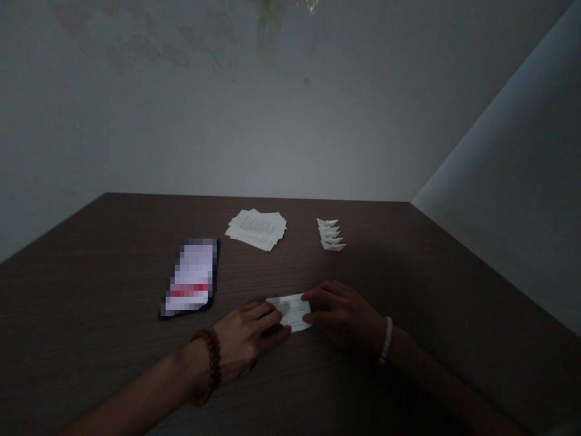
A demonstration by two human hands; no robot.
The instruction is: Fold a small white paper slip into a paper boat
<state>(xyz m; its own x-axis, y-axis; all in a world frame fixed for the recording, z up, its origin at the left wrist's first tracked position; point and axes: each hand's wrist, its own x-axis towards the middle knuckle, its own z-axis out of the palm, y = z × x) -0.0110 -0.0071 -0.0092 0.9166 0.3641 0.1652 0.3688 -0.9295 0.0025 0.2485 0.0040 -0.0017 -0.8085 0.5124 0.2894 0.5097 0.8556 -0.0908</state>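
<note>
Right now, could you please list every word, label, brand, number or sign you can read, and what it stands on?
None can be read.
Paper between left hand and right hand: printed lines, too small to read.
Paper pile: printed lines, too small to read.
Phone: screen pixelated, nothing legible.
Folded papers: no readable text.

A dark wood-grained table [113, 242] stands before a grey, stained wall [204, 121] — the light dim.

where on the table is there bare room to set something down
Bare patches of table lie left of the phone and right of the folded papers. It's crowded near the front, where the left hand and right hand touch the small sheet.
</note>
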